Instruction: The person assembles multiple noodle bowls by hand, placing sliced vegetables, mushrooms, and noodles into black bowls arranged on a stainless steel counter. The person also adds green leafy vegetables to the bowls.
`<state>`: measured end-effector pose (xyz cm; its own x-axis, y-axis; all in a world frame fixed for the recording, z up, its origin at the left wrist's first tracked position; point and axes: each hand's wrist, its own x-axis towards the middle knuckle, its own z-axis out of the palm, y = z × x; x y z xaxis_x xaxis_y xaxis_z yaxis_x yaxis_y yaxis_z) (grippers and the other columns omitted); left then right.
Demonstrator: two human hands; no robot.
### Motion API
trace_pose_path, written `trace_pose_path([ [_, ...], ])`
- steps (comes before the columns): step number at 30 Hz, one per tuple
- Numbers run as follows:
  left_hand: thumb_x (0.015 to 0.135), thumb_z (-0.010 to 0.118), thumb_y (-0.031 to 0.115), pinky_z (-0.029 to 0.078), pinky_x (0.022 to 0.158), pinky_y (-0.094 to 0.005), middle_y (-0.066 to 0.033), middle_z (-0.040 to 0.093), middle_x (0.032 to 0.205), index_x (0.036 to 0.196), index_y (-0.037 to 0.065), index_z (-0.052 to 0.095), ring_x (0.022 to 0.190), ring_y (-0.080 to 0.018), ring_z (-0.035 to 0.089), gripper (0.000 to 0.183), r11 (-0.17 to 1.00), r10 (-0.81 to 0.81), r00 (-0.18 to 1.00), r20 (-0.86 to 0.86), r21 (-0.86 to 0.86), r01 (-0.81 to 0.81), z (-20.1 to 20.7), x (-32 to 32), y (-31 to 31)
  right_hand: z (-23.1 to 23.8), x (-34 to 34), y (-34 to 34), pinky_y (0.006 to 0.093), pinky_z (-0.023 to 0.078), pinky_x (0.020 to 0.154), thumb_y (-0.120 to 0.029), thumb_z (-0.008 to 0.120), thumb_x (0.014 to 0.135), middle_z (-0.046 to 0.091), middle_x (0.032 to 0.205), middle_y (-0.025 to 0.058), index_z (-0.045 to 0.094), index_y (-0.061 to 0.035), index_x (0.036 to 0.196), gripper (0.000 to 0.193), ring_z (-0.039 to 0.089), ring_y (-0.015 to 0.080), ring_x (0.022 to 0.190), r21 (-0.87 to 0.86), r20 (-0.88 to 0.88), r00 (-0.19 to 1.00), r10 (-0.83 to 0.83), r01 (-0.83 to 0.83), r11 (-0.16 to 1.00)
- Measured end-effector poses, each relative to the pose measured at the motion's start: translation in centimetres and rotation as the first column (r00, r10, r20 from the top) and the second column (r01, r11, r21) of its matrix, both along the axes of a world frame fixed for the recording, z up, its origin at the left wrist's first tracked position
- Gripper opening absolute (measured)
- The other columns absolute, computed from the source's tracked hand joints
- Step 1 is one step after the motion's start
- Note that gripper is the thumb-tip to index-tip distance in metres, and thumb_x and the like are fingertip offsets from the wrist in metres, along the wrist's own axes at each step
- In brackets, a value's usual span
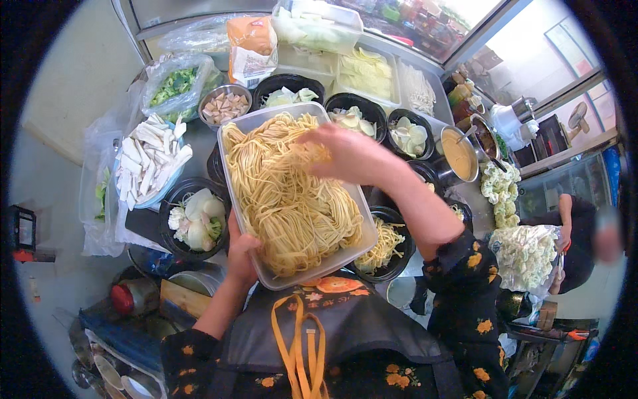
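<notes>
A clear rectangular plastic tub [369, 247] full of yellow noodles [299, 213] is tilted in front of my body. My left hand [243, 258] grips its near left side, thumb over the rim. Over the far right part of the tub, my right hand [345, 156] is closed on a bunch of noodles; motion blurs its fingertips. Beside the tub's right edge sits a black bowl [380, 274] with noodles in it. At its left is a black bowl of sliced vegetables [199, 223] with cauliflower and greens.
Black bowls of pale slices [408, 137] stand beyond the tub. A bowl of white strips [149, 163], diced pieces in a metal bowl [224, 106] and bagged greens [174, 86] lie left. A pot of tan sauce [458, 154] and cauliflower [500, 193] lie right, near another person [575, 243] holding a bag.
</notes>
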<state>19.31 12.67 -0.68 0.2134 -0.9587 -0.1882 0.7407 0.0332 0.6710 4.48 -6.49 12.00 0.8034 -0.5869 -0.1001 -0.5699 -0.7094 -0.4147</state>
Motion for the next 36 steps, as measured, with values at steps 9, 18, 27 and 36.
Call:
trace_pose_path([
  [9, 0.059, 0.047, 0.012, 0.038, 0.101, -0.0437, -0.0168, 0.034, 0.135, 0.141, 0.008, 0.015, 0.123, -0.0329, 0.04, 0.089, 0.998, 0.014, 1.0, 0.02, 0.061, -0.015, -0.6, 0.2, 0.2, -0.4, 0.5, 0.5, 0.0348, 0.049, 0.073, -0.018, 0.066, 0.074, 0.063, 0.092, 0.017, 0.056, -0.007, 0.114, 0.042, 0.062, 0.0272, 0.082, 0.126, 0.11, 0.984, -0.142, 0.128, 0.984],
  [18, 0.059, 0.048, 0.012, 0.039, 0.1, -0.0453, -0.0185, 0.036, 0.133, 0.14, 0.007, 0.016, 0.122, -0.0346, 0.041, 0.087, 1.0, -0.011, 1.0, 0.001, 0.028, 0.011, -0.9, 0.2, 0.2, 10.6, -0.5, -0.1, 0.0245, 0.044, 0.075, -0.016, 0.065, 0.079, 0.061, 0.091, 0.0002, 0.059, -0.0067, 0.112, 0.035, 0.054, 0.0067, 0.083, 0.251, 0.477, 0.86, -0.184, 0.067, 0.966],
  [27, 0.062, 0.05, 0.015, 0.042, 0.097, -0.0424, -0.0182, 0.04, 0.129, 0.136, 0.006, 0.023, 0.116, -0.0333, 0.046, 0.079, 0.998, -0.021, 0.999, 0.038, 0.068, 0.018, -0.9, 0.2, 0.5, 16.4, -4.2, -1.9, 0.0249, 0.048, 0.074, -0.002, 0.063, 0.076, 0.061, 0.098, 0.0053, 0.053, 0.0011, 0.117, 0.041, 0.058, 0.0117, 0.082, 0.559, 0.657, 0.57, -0.493, 0.069, 0.826],
  [36, 0.063, 0.051, 0.018, 0.038, 0.099, -0.0423, -0.0161, 0.041, 0.129, 0.138, 0.006, 0.023, 0.118, -0.0323, 0.044, 0.081, 0.994, -0.057, 0.998, 0.01, 0.098, 0.056, -3.2, 0.8, 0.7, 11.2, -14.3, -9.4, 0.0246, 0.044, 0.071, -0.02, 0.062, 0.08, 0.062, 0.089, 0.0013, 0.06, -0.0047, 0.111, 0.034, 0.055, 0.0078, 0.078, 0.102, 0.676, 0.627, -0.388, 0.442, 0.891],
])
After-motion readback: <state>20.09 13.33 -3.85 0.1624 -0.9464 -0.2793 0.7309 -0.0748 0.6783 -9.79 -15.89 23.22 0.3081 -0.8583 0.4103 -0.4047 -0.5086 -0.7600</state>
